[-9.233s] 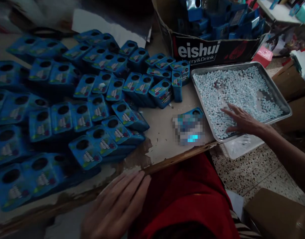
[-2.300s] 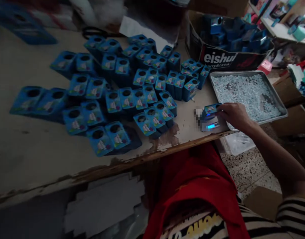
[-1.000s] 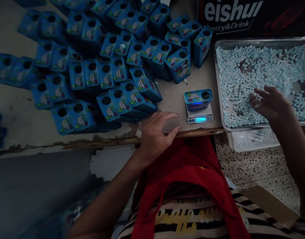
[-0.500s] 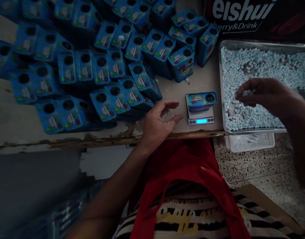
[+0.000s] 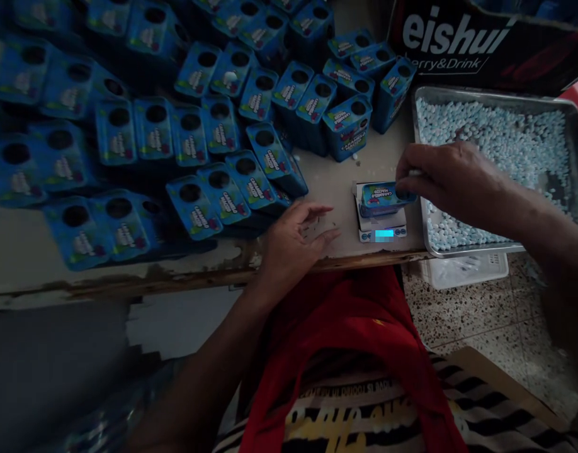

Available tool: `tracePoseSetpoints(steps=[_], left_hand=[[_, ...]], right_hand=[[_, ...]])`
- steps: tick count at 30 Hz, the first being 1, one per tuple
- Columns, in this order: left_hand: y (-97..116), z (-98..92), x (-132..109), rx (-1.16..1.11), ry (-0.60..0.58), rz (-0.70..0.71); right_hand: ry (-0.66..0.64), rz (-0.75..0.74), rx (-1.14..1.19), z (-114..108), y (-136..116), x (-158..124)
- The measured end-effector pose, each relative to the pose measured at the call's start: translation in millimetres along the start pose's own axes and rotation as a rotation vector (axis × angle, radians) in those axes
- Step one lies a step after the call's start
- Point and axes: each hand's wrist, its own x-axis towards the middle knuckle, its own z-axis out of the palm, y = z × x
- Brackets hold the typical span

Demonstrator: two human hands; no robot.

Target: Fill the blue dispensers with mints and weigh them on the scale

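My right hand is closed in a pinch over the round opening of a blue candy tin; a pale candy shows between its fingers. That tin rests on a small digital scale with a lit blue display. My left hand lies on the table left of the scale, fingers apart and holding nothing. To the right, a metal tray contains many small white and light-blue candies.
Rows of blue tins with round holes in their tops fill the table's left and back. A black printed box stands behind the tray. A white plastic basket sits below the table edge, and a loose candy lies by the front tins.
My right hand has moved left from above the candy tray to the opening of the tin on the scale. My left hand stays in about the same place, still open.
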Motion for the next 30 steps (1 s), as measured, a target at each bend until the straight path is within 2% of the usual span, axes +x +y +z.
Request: tracePoseSetpoints(steps=[7, 14, 17, 20, 22, 24, 27, 30], left_hand=[[-2, -7.0, -1, 0.001, -0.007, 0.004], [-2, -6.6, 0, 0.007, -0.011, 0.021], [0, -7.9, -1, 0.015, -0.007, 0.023], [3, -9.6, -1, 0.027, -0.015, 0.006], [5, -8.8, -1, 0.030, -0.021, 0.000], [6, -5.7, 1, 0.032, -0.023, 0.001], [9, 2.2, 4, 0.024, -0.024, 0.015], [13, 8.8, 5, -0.003, -0.022, 0.045]], right_hand=[[-0.042, -0.020, 0.001, 11, 6, -7], [0.034, 0.043, 0.231, 15, 2, -11], [0.165, 0.197, 0.561, 11, 27, -17], [0.361, 0.483, 0.945, 16, 83, -33], [0.355, 0.640, 1.057, 27, 122, -49], [0.316, 0.734, 1.110, 41, 148, -67], [0.323, 0.725, 1.143, 56, 150, -80], [0.304, 0.698, 1.195, 52, 124, -73]])
